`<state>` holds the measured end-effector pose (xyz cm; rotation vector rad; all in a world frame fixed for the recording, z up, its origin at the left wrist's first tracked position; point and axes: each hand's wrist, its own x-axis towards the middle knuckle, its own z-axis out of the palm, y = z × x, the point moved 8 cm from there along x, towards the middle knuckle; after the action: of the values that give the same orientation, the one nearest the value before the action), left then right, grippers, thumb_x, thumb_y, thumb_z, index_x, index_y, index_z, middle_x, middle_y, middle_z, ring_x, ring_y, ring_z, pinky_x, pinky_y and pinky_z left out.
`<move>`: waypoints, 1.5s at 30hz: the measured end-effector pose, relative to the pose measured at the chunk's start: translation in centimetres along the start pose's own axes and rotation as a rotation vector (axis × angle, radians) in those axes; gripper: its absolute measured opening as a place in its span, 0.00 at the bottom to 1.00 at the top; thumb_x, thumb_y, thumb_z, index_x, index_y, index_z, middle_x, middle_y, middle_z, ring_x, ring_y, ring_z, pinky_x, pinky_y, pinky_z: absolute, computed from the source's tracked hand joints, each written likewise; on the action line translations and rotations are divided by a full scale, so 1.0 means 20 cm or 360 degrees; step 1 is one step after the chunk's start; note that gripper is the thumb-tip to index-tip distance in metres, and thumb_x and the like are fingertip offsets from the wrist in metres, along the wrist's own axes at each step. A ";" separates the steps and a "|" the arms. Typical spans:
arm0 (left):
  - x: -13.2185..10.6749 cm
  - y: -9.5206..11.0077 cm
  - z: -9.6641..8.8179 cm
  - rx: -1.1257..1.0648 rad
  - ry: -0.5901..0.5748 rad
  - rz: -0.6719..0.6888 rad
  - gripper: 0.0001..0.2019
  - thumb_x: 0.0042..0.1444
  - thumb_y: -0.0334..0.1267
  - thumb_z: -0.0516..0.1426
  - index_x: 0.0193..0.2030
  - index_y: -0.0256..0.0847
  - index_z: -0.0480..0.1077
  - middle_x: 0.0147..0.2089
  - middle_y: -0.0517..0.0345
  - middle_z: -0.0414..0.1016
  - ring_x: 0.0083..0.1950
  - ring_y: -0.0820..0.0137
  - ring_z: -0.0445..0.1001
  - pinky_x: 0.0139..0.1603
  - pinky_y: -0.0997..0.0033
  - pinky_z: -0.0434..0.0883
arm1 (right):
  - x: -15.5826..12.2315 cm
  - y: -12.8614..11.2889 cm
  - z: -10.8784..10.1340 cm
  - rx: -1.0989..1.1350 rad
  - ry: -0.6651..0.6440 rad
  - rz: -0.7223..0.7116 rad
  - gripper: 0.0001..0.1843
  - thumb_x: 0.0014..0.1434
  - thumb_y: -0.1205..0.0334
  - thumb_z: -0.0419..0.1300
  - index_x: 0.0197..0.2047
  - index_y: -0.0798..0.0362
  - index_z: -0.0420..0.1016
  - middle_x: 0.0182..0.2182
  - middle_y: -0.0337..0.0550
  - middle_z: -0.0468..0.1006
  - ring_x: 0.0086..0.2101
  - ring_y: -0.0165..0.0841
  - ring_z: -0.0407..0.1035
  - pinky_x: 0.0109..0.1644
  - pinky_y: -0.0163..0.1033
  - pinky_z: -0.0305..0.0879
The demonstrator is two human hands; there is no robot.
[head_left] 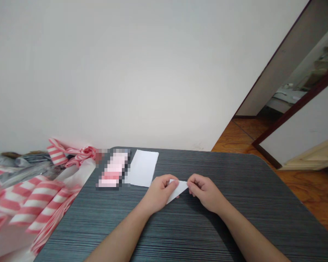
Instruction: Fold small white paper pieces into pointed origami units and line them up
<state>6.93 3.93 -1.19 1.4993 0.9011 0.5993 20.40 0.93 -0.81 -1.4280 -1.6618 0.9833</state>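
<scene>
A small white piece of folded paper (177,191), roughly triangular, is held between both hands just above the dark table. My left hand (161,192) grips its left side, thumb on top and fingers behind. At the paper's right corner, my right hand (203,191) pinches the tip between thumb and fingers. Beyond my left hand, a flat white sheet of paper (144,167) lies on the table with slightly uneven edges. The fingers behind the folded piece are partly hidden.
The dark wood-grain table (235,174) meets a white wall (153,72). Left of the sheet lies a pixelated flat rectangular object (114,169). Red-and-white striped cloth (41,196) is heaped beyond the table's left edge. Wooden floor (303,185) and a doorway are to the right.
</scene>
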 end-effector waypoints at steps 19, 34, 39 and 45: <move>0.00 0.01 0.02 0.0035 -0.0045 0.0085 0.11 0.53 0.39 0.55 0.42 0.38 0.69 0.33 0.57 0.73 0.32 0.71 0.69 0.29 0.75 0.62 | 0.01 0.06 0.02 0.0174 0.0024 0.0079 0.08 0.60 0.60 0.53 0.32 0.55 0.69 0.23 0.37 0.71 0.23 0.28 0.65 0.30 0.33 0.61; 0.02 0.02 0.02 -0.0298 -0.0035 0.0125 0.06 0.52 0.34 0.56 0.37 0.36 0.66 0.32 0.58 0.70 0.33 0.73 0.68 0.33 0.74 0.64 | 0.00 0.02 0.10 0.0536 -0.0170 -0.0016 0.06 0.60 0.62 0.54 0.39 0.55 0.68 0.26 0.38 0.70 0.23 0.26 0.61 0.25 0.31 0.58; 0.02 -0.01 0.01 -0.0292 0.0030 0.0157 0.08 0.52 0.34 0.57 0.39 0.39 0.63 0.31 0.62 0.68 0.29 0.75 0.67 0.30 0.76 0.63 | 0.00 0.03 0.12 0.0656 -0.0195 -0.0002 0.04 0.60 0.63 0.55 0.39 0.54 0.66 0.26 0.39 0.71 0.25 0.27 0.64 0.24 0.31 0.59; 0.02 -0.02 0.01 -0.0073 0.0021 0.0203 0.08 0.53 0.35 0.56 0.40 0.38 0.66 0.33 0.58 0.70 0.33 0.73 0.69 0.33 0.75 0.65 | 0.01 0.03 0.13 0.0687 -0.0196 0.0028 0.03 0.60 0.63 0.55 0.37 0.53 0.64 0.26 0.38 0.71 0.25 0.27 0.65 0.24 0.31 0.59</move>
<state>7.28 4.07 -1.72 1.5207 0.8007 0.7191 18.29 0.95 -2.62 -1.1124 -1.4095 1.3663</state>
